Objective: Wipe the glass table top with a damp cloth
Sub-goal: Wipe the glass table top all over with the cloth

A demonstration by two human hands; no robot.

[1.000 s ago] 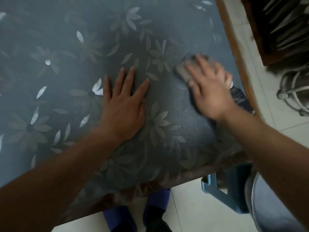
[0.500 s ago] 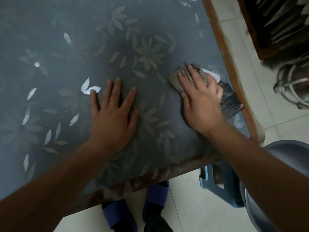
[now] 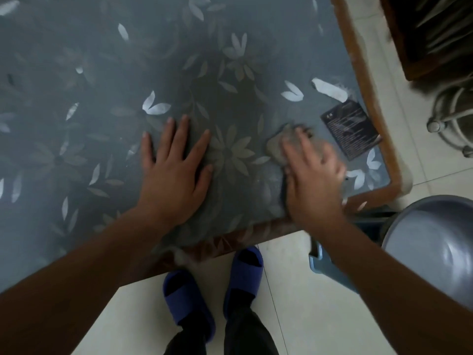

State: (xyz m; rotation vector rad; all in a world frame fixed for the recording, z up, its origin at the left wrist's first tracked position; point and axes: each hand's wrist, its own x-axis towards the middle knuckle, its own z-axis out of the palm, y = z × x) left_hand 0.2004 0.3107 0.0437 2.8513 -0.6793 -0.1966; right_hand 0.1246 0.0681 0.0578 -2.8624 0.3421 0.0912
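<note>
The left hand (image 3: 176, 175) lies flat and open on the glass desk (image 3: 102, 60) holding nothing, while the right hand (image 3: 314, 185) presses straight, blurry fingers on the gray cloth (image 3: 277, 147) near the desk's right corner, so a big swipe could knock the black card (image 3: 350, 129) beside it onto the floor.

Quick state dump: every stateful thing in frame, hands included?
glass table top: hazy; wet or dry unclear.
left hand: flat on the glass, fingers spread, holding nothing.
right hand: pressing the cloth, fingers fairly straight, blurred.
cloth: bunched, on the glass under the right hand.
dark card: lying flat near the right edge, apart from the cloth.
basin: upright beside the table corner, contents unclear.
</note>
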